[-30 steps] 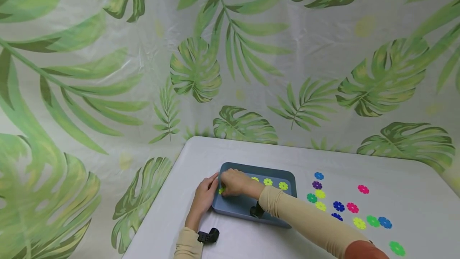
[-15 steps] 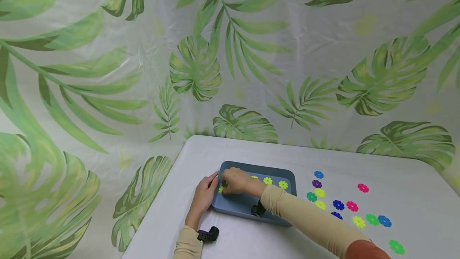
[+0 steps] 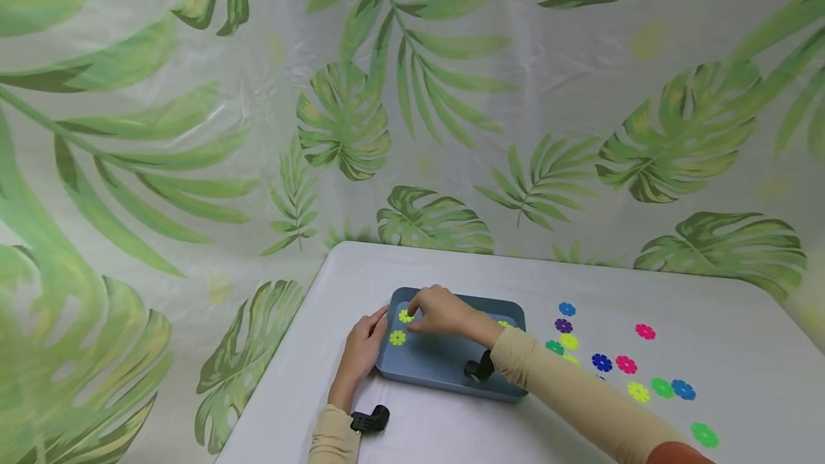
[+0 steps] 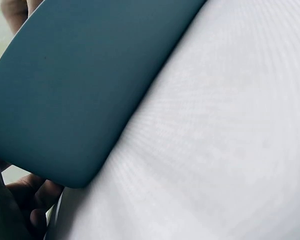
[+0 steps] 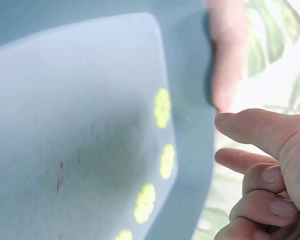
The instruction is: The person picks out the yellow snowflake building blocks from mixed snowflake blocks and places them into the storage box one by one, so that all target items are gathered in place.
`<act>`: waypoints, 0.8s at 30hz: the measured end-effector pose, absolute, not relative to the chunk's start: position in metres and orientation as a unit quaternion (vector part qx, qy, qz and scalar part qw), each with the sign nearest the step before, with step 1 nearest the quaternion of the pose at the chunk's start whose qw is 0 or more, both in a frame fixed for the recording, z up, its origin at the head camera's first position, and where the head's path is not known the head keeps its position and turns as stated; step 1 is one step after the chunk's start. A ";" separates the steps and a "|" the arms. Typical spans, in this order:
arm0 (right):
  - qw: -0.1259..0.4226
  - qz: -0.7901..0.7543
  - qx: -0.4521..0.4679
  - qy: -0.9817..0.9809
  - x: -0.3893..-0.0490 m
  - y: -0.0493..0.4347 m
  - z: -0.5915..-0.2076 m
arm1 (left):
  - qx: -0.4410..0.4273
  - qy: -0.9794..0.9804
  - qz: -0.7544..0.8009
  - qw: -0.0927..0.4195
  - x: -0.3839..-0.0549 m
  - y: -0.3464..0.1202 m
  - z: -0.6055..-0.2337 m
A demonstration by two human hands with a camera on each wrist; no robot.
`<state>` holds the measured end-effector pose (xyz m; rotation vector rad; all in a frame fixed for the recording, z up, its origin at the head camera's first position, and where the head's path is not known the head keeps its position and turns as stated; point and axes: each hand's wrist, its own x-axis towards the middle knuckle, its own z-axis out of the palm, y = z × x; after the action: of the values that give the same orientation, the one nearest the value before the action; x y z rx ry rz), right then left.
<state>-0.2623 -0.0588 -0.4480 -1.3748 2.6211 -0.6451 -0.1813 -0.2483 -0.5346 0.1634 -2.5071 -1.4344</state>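
A blue-grey tray [image 3: 445, 360] lies on the white-covered table. My left hand [image 3: 362, 349] rests against its left end; in the right wrist view, left-hand fingers [image 5: 225, 75] lie along the outside of the rim. My right hand [image 3: 443, 313] hovers over the tray, thumb and index finger spread, with nothing between them. In the right wrist view its other fingers [image 5: 265, 200] are curled. Two yellow flower-shaped discs [image 3: 397, 338] lie at the tray's left end, and another yellow disc [image 3: 505, 324] shows near the right; my right hand and forearm hide part of the tray.
Right of the tray, several loose flower discs lie scattered: a blue disc [image 3: 566, 308], a pink disc [image 3: 626, 364], a yellow disc [image 3: 638, 392], a green disc [image 3: 705, 435] and others. A leaf-patterned curtain [image 3: 412, 127] hangs behind the table [image 3: 696, 306].
My right hand has come away from the yellow disc at the tray's left end and moved right, its thumb and index finger parting. My left hand stays at the tray.
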 end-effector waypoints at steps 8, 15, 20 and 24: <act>0.033 -0.261 -0.420 0.868 -0.261 -0.018 -0.434 | 0.064 -0.856 -0.498 0.124 -0.180 -0.247 -0.533; 0.016 -0.293 -0.383 0.876 -0.260 0.020 -0.437 | 0.063 -0.854 -0.502 0.123 -0.178 -0.247 -0.533; 0.004 -0.307 -0.348 0.886 -0.260 0.050 -0.444 | 0.061 -0.853 -0.504 0.121 -0.176 -0.246 -0.532; -0.008 -0.311 -0.315 0.897 -0.260 0.075 -0.451 | 0.059 -0.855 -0.500 0.122 -0.176 -0.245 -0.532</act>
<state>-0.2600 0.0748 -0.4509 -0.9949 2.8317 -0.9829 -0.1765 -0.2446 -0.5325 0.1715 -2.4956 -1.4600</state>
